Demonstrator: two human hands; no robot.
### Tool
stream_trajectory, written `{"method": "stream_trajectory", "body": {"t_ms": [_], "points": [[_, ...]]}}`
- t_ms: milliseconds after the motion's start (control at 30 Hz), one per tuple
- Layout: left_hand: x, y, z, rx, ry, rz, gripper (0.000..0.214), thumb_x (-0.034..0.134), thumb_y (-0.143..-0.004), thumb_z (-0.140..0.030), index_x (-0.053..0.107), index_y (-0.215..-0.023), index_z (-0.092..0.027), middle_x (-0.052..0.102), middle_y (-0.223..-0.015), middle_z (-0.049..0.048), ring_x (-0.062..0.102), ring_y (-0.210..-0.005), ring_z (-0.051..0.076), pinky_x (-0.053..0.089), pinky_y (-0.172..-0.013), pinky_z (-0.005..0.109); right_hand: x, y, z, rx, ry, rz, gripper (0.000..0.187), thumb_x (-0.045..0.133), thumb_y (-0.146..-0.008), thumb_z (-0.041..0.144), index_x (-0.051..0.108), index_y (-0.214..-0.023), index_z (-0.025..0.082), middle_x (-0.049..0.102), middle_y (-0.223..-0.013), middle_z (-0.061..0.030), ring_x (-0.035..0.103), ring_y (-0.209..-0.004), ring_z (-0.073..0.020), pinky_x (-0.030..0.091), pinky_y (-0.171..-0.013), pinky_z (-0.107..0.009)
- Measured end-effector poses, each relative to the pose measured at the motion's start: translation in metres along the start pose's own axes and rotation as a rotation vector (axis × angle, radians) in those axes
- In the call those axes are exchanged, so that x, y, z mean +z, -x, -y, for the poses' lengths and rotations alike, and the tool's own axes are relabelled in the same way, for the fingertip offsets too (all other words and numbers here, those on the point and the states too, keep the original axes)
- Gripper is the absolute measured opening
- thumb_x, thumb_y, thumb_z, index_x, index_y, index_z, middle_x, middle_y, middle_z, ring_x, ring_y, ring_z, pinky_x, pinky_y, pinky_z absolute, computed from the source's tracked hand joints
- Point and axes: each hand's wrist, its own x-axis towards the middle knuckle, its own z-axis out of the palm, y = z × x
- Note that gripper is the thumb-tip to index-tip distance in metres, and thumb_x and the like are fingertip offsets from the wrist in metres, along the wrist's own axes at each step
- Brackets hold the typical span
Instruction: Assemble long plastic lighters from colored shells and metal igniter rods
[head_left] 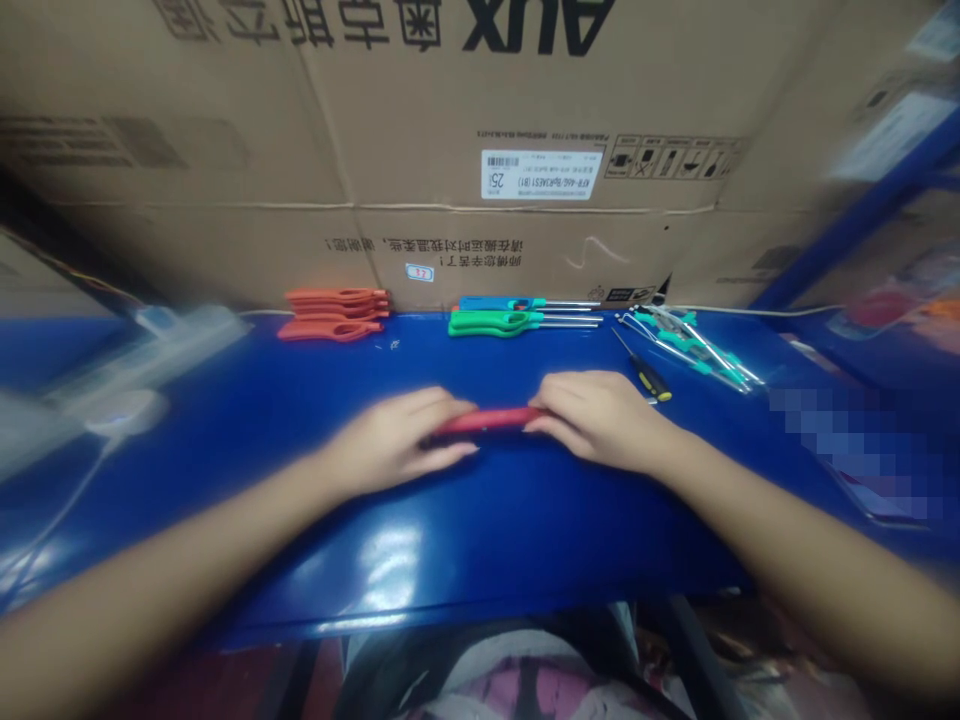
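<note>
Both my hands hold one long red plastic piece [491, 420] just above the blue table [480, 540]. My left hand [397, 440] grips its left end with the fingers curled round it. My right hand [600, 418] closes on its right end. The piece lies level between them, near the middle of the table. Its ends are hidden inside my fingers.
A stack of orange handles [334, 312] lies at the back left. Green and blue lighters [499, 314] with metal tubes lie at the back centre. A small screwdriver [645, 372] and several metal rods with teal parts [694, 345] lie to the right. Cardboard boxes [480, 150] wall the back.
</note>
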Motion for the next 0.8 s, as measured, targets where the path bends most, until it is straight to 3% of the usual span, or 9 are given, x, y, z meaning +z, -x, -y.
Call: {"method": "stream_trajectory", "body": {"t_ms": [300,567,700,800], "points": [[0.002,0.000,0.002,-0.004,0.008,-0.001,0.025,0.054,-0.101,-0.027,0.065,-0.119,-0.013,0.071,-0.098,0.0118,0.068,-0.087,0.019,0.058,-0.078,0.030,-0.002,0.003,-0.014,0.025,-0.039,0.047,0.021,0.055,-0.101,0.037,0.066,-0.104,0.019,0.072,-0.099,-0.0060,0.065,-0.089,-0.0202,0.045,-0.074,-0.031],[0.000,-0.001,0.001,0.001,0.004,0.008,0.023,0.053,-0.102,-0.025,0.062,-0.118,-0.011,0.070,-0.097,0.0114,0.066,-0.084,0.019,0.056,-0.075,0.030,-0.002,0.002,-0.012,0.010,0.003,0.040,0.023,0.051,-0.102,0.030,0.066,-0.089,0.018,0.069,-0.086,-0.0050,0.059,-0.076,-0.0186,0.040,-0.066,-0.031],[0.000,-0.001,0.003,-0.012,-0.016,-0.014,0.023,0.054,-0.101,-0.025,0.063,-0.118,-0.012,0.070,-0.096,0.0108,0.066,-0.083,0.019,0.056,-0.075,0.029,-0.005,0.002,-0.018,0.083,0.022,0.070,0.024,0.058,-0.099,0.041,0.068,-0.107,0.020,0.072,-0.105,-0.0079,0.062,-0.094,-0.0231,0.044,-0.078,-0.034],[-0.001,-0.001,0.005,-0.023,-0.025,-0.015,0.024,0.053,-0.101,-0.026,0.064,-0.117,-0.013,0.069,-0.095,0.0107,0.066,-0.083,0.019,0.056,-0.075,0.030,-0.007,0.006,-0.029,0.166,0.083,0.096,0.039,0.068,-0.091,0.044,0.063,-0.122,0.020,0.069,-0.119,-0.0111,0.061,-0.107,-0.0291,0.044,-0.085,-0.039]]}}
